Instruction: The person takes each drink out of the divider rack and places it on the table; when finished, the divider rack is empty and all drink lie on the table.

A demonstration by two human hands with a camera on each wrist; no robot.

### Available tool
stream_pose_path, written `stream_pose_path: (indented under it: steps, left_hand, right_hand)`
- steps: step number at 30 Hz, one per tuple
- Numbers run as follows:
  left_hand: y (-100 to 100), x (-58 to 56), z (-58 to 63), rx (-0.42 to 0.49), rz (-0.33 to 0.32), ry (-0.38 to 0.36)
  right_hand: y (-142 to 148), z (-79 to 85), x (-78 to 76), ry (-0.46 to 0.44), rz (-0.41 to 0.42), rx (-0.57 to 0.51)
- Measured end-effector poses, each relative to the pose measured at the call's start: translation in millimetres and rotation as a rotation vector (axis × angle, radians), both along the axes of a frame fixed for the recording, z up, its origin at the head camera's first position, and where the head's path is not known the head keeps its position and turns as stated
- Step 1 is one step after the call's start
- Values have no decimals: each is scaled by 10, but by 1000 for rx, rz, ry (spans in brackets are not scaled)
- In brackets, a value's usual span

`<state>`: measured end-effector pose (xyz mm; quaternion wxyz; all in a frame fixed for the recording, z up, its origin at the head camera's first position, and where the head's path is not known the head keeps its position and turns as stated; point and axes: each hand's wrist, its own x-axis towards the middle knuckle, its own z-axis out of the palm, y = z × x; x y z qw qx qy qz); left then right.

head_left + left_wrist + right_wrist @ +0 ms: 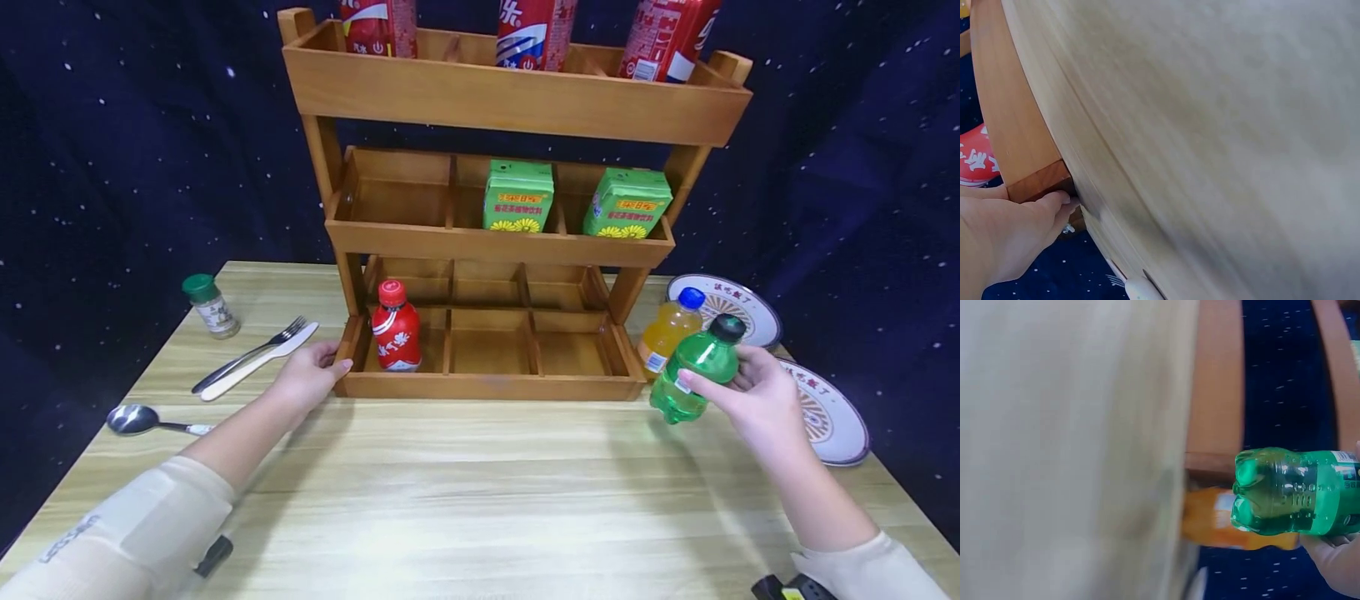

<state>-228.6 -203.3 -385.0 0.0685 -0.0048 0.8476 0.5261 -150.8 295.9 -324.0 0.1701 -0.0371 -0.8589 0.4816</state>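
Green soda bottle [705, 360], tilted now in my right hand's [768, 402] grip, just in front of the orange drink bottle [670, 328] and apparently off the table [487, 500], wants gentle straightening while my left hand [307, 375] pinches the wooden rack [487, 386] steady.

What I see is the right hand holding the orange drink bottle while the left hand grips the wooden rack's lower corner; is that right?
Not quite: the right hand holds the green bottle, as the head view shows; the orange drink bottle is behind it, beside the wooden rack. The left hand does grip the rack's lower corner.
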Motion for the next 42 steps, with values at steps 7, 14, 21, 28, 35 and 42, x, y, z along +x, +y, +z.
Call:
stream_pose_path:
  steps: [7, 14, 21, 28, 35, 42]
  left_hand:
    - [-8, 4, -10, 2, 1, 2]
    - [-8, 3, -8, 5, 3, 3]
    - [-12, 6, -6, 6, 4, 14]
    - [-11, 5, -4, 2, 1, 10]
    - [-30, 9, 18, -12, 2, 10]
    - [-23, 10, -12, -17, -5, 29]
  right_hand:
    - [52, -266, -17, -26, 25, 42]
    - [64, -326, 9, -62, 27, 48]
    - [63, -356, 14, -91, 22, 19]
    - [-95, 8, 135, 9, -34, -37]
    - [-648, 518, 211, 417, 221, -339]
    - [-1529, 586, -108, 172, 652, -56]
